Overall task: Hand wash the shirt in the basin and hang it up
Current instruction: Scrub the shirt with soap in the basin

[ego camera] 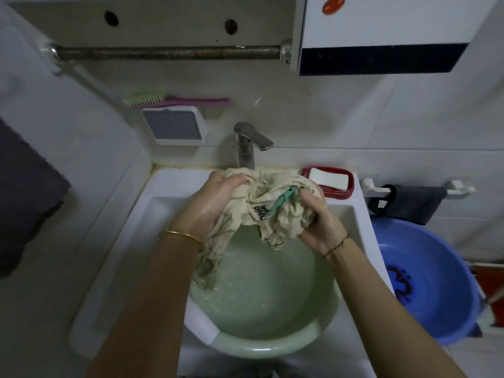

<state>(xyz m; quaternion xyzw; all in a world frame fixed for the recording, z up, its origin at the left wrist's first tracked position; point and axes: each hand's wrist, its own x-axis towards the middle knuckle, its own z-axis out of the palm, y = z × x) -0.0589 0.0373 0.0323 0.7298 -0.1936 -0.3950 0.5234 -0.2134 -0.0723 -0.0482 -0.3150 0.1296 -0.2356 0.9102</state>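
A wet cream shirt [272, 211] with green trim and dark lettering is bunched up above a pale green basin [261, 347] that holds cloudy water. My left hand [212, 203] grips the shirt's left part, and a tail of cloth hangs from it down into the water. My right hand [319, 222] grips the bunched right part. Both hands are wet. The basin sits in a white sink [141, 214].
A steel tap [246, 144] stands behind the shirt. A white soap bar lies in a red dish [346, 190] on the sink's right corner. A blue basin [436, 290] sits at the right. A rusty rail [169, 53] runs overhead; a pink brush [174, 100] lies on the wall.
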